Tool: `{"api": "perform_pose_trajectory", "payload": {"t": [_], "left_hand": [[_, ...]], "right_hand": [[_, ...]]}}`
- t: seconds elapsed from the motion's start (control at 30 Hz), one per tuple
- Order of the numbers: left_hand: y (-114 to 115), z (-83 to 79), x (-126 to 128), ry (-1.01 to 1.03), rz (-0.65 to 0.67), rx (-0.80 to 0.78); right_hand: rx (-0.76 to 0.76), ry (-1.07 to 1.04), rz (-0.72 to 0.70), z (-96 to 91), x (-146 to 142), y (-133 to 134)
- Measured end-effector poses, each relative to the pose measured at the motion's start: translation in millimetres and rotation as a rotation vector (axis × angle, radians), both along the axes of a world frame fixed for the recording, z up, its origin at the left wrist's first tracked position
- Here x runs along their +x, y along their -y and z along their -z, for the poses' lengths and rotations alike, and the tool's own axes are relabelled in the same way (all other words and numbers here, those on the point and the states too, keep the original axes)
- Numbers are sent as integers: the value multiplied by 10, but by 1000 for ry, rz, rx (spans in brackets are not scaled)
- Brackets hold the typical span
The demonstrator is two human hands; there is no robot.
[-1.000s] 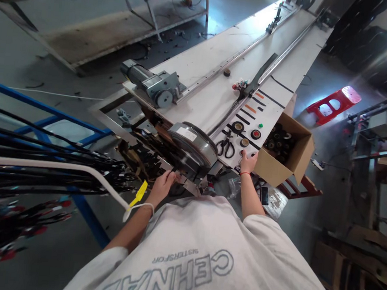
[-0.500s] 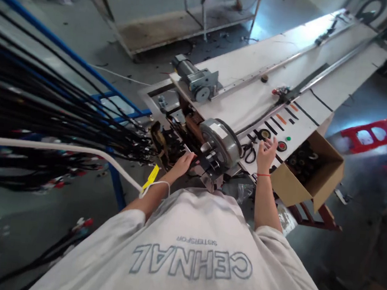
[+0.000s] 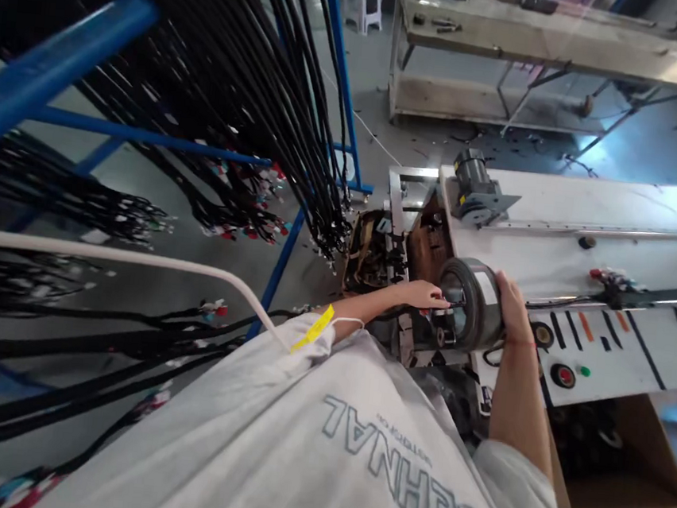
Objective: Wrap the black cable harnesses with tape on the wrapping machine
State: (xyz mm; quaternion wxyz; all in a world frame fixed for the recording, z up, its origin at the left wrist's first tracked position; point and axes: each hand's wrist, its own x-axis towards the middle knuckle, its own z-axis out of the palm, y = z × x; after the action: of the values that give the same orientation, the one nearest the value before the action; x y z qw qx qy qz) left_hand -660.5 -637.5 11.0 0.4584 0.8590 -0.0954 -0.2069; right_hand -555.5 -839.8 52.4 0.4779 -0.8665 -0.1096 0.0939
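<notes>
2 hands apart, left hand [image 3: 429, 295] pinching what looks like a dark cable [image 3: 457, 304] at the mouth of the ring-shaped machine [image 3: 475, 307] at the white bench [image 3: 533, 259] end, right hand [image 3: 513, 309] against its side, grip unclear; ring turning could nip fingers.

The round grey machine [image 3: 490, 320] blocks the way between left hand [image 3: 423, 295] and right hand [image 3: 513, 307], hanging black cables [image 3: 259, 87] crowd the left side, and bare white tabletop [image 3: 547, 262] opens beyond.
</notes>
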Motion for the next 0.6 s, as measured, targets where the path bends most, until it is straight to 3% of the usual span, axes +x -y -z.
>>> {"api": "perform_pose_trajectory", "payload": {"t": [0.07,0.17,0.23,0.33,0.47,0.53,0.6], "left_hand": [[92,-89,-39,36,22,182],[154,-231,-54,162,-17,416],[77,-359,13,204,-35,459],[-140,-539,191,254,-52,465],[-324,-593,334,252,4,456],[-346,-555,336,240,20,449],[-349,-516,327,230,20,459]], "right_hand": [[-70,60,122,108,-314,309],[-425,126,397,306,-737,628],[-674,55,511,444,-937,700],[-810,-135,536,601,-1091,717],[-768,-369,434,592,-1200,886],[-588,-412,368,451,-1347,1014],[-290,-333,301,228,-1590,1058]]}}
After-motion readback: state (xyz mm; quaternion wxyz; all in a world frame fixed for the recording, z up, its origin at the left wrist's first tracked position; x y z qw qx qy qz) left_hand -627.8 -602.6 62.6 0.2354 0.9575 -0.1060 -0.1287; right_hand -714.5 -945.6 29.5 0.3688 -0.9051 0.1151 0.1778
